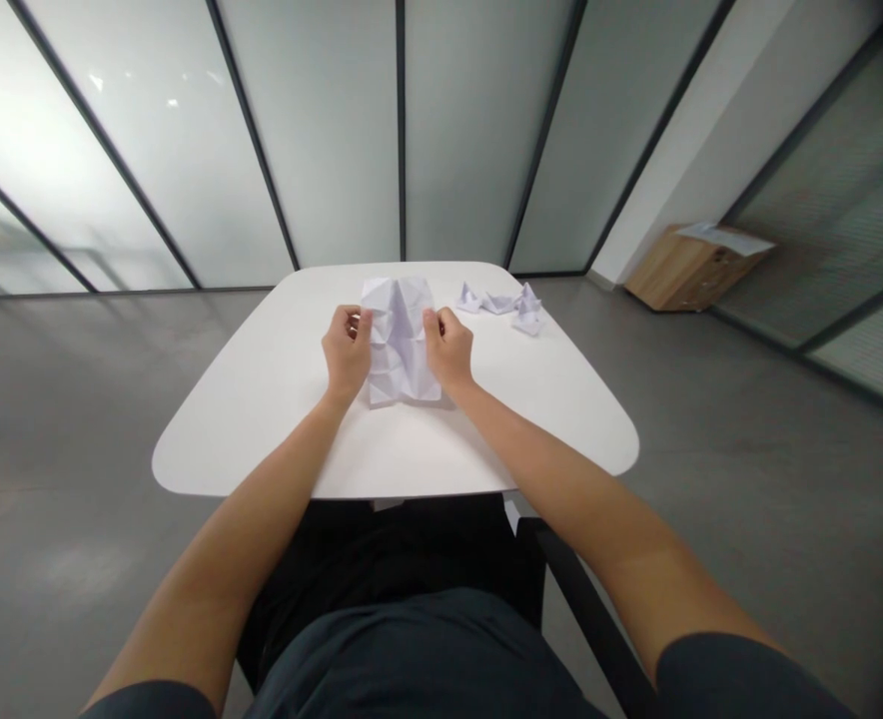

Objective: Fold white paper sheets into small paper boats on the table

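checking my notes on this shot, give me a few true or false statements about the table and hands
1. The left hand and right hand both touch the creased white paper. True.
2. The folded paper pieces lie nearer the person than the hands. False: they lie farther away, near the table's far edge.
3. The white table has rounded corners. True.
4. A wooden cabinet stands on the table. False: it stands on the floor by the wall.

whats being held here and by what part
The left hand and right hand pinch a creased white paper sheet by its opposite side edges, toward the far end.
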Demonstrator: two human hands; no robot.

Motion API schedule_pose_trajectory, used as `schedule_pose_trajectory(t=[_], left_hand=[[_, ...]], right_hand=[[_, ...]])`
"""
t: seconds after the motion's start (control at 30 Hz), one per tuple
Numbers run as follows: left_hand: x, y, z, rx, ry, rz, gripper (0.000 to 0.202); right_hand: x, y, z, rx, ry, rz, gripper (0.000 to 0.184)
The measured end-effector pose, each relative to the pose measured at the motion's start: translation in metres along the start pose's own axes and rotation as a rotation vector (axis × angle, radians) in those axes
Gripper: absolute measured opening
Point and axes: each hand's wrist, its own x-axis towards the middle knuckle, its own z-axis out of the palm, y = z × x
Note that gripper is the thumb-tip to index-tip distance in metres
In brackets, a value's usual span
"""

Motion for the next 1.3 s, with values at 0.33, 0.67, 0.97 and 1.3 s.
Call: schedule_pose_trajectory(t=[0.33,0.67,0.97,1.3], left_hand=[[0.019,-0.001,-0.024,0.061,-0.011,0.042,0.023],[0.043,-0.026,-0.053,-0.326,-0.193,-0.376,0.044],[0.053,-0.065,-0.082,0.384,-0.011,-0.364,0.028],[0.038,-0.056,-0.084,0.809,-0.182,-0.019,0.056]], right_hand=[[0.019,0.011,-0.019,-0.230,0.004,-0.219,0.050],[0.044,0.027,-0.044,-0.349,-0.137,-0.277,0.051],[0.053,0.071,-0.040,-0.438,0.039,0.046,0.036],[0.068,0.079,-0.057,-0.591,0.187,-0.060,0.029]])
